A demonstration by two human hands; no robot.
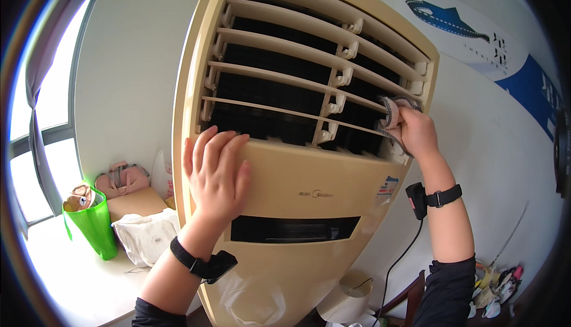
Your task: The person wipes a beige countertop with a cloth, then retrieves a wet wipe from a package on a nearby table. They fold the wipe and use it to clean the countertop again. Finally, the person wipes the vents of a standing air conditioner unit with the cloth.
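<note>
A beige Midea floor-standing air conditioner [294, 171] fills the middle of the view, its horizontal louvers [276, 41] spread over a dark outlet. With fingers apart, my left hand [218, 171] rests on the front panel just under the outlet's lower left edge and holds nothing. My right hand [418, 133] grips a pinkish cloth with a dark stitched edge [392, 119] at the right end of the lower louvers. Part of the cloth is hidden by the fingers and louvers. Both wrists carry black straps with small black devices.
On the left, a white ledge [67, 278] by the window bears a green bag [93, 224], a pink bag [122, 179], a cardboard box [136, 202] and a white cloth bag [147, 235]. A black cable [395, 264] hangs from the right wrist device. A lampshade [345, 298] stands low right.
</note>
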